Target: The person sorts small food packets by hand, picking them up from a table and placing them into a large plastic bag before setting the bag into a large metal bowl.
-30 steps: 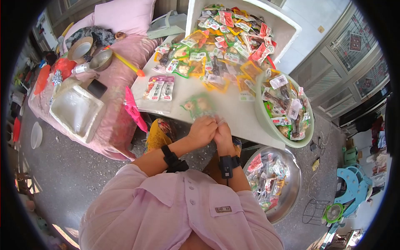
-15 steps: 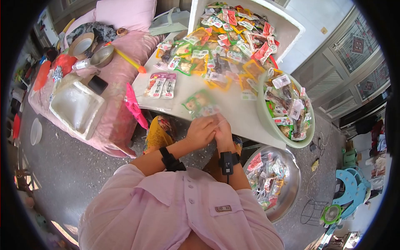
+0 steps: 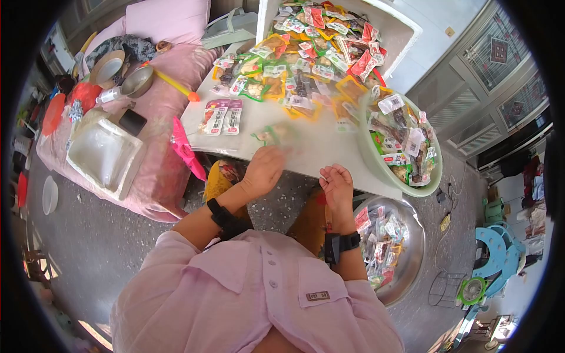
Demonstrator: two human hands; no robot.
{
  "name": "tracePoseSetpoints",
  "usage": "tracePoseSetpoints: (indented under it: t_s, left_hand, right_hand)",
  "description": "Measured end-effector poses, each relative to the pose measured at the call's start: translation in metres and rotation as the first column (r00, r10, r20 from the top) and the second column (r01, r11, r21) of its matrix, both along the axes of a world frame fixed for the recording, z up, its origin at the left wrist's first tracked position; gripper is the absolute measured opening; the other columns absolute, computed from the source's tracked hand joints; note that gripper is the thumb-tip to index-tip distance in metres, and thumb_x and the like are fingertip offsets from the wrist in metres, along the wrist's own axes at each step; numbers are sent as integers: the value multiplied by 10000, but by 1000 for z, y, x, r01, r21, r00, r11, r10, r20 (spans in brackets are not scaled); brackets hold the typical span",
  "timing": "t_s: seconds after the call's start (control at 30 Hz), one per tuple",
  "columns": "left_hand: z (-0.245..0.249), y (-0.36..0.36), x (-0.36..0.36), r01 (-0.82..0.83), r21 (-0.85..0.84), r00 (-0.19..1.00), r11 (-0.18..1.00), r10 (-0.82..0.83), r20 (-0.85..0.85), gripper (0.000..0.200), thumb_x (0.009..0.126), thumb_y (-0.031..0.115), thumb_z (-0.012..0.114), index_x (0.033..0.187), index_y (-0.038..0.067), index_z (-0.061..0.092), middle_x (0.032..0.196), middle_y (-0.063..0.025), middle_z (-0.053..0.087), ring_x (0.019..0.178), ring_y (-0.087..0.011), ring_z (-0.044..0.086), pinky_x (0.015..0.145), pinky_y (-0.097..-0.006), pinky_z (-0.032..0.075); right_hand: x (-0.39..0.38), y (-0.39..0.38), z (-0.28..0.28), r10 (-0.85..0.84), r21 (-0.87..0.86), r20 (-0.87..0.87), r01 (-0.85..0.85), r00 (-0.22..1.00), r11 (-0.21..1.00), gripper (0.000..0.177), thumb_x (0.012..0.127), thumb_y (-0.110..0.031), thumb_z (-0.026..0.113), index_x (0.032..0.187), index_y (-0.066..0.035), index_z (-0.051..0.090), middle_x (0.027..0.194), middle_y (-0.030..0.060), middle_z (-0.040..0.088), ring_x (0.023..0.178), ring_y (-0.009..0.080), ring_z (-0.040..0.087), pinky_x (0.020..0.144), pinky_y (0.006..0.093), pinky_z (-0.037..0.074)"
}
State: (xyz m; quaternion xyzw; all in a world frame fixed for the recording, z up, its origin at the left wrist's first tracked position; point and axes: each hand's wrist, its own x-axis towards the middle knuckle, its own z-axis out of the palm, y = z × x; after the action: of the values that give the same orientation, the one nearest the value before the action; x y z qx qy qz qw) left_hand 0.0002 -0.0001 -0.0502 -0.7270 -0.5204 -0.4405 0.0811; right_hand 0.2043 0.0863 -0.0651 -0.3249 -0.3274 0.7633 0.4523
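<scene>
Left hand (image 3: 265,167) curls over the near end of a blurred green-edged packet (image 3: 273,134), at the near edge of the white table (image 3: 321,150); whether it grips is unclear. Right hand (image 3: 336,183), fingers curled shut, hovers just off that edge. Lying so close to it, the packet could slip floorward. The packets' white labels are too small to read.

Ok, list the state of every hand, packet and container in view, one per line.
Left hand: closed on the blurred green-edged snack packet at the near edge of the white table.
Right hand: curled shut, off the table.
Pale green plastic basin: heaped with packets.
Round metal basin on the floor: partly filled with packets.
White foam box: open, lidless.
Two purple-topped packets: flat, side by side.
</scene>
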Motion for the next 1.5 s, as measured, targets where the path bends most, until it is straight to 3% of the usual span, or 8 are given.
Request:
tracePoseSetpoints:
  t_s: [0.1, 0.2, 0.33, 0.43, 0.7, 0.83, 1.13, 1.5]
  left_hand:
    - [29, 7, -14, 30, -79, 953, 996, -5, 302, 127, 748, 23, 497, 875, 27, 510, 892, -95, 523, 871, -245, 513, 772, -331, 402]
    - [74, 1, -22, 372, -388, 600, 843, 100, 794, 112, 837, 83, 426, 897, 20, 496, 875, -58, 540, 839, -154, 526, 752, -276, 421]
    - [75, -12, -16, 568, -291, 465, 770, -8, 885, 125, 853, 107, 410, 912, 24, 482, 874, -50, 537, 830, -124, 525, 756, -272, 435]
    - [66, -29, -3, 652, -235, 343, 721, -3, 939, 119, 852, 102, 411, 908, 28, 485, 869, -47, 537, 822, -120, 525, 751, -265, 433]
    - [58, -49, 13, 578, -378, 462, 723, 91, 882, 78, 832, 66, 434, 867, 34, 495, 836, -24, 531, 779, -93, 502, 703, -230, 408]
    - [45, -41, 6, 659, -373, 506, 653, -18, 863, 104, 835, 74, 425, 894, 28, 498, 893, -50, 539, 825, -106, 505, 737, -246, 411]
    - [-62, -46, -45, 517, -738, 617, 434, 410, 672, 102, 791, 157, 489, 838, 66, 495, 813, -9, 525, 786, -90, 493, 705, -215, 404]
    - [-98, -53, -35, 608, -677, 543, 416, 405, 736, 94, 806, 149, 471, 857, 72, 493, 822, -14, 536, 800, -103, 502, 723, -234, 402]
  right_hand:
    - [-3, 2, 31, -117, 325, 277, 21, 954, 946, 212, 785, -61, 496, 990, -47, 442, 928, 74, 520, 858, 148, 507, 704, 259, 426]
    - [-5, 7, 59, -187, 683, 383, -141, 905, 716, 317, 730, -107, 575, 1004, -13, 445, 929, 68, 516, 893, 162, 485, 770, 265, 388]
    - [-8, -13, 107, -217, 770, 590, -461, 778, 441, 398, 665, -203, 642, 960, -3, 467, 883, 71, 518, 825, 191, 497, 733, 289, 389]
    - [-13, -32, 118, 70, 500, 793, -713, 605, 491, 420, 634, -249, 660, 932, -15, 477, 826, 87, 514, 776, 210, 512, 662, 313, 390]
    - [-7, -62, 81, -148, 701, 711, -675, 688, 228, 143, 724, -156, 509, 730, -16, 485, 653, 140, 475, 666, 310, 483, 578, 388, 372]
    - [20, -60, 75, -37, 640, 733, -671, 679, 374, 109, 729, -107, 487, 717, 1, 488, 675, 140, 489, 660, 306, 486, 582, 366, 379]
    - [178, -60, 57, -80, 294, 721, -200, 689, 935, 33, 764, -51, 522, 764, -21, 535, 637, -36, 461, 624, 49, 427, 561, 193, 350]
    - [335, -68, -87, -363, 300, 857, 218, 366, 929, 109, 738, -122, 504, 682, -29, 511, 572, -3, 472, 506, 75, 447, 466, 220, 378]
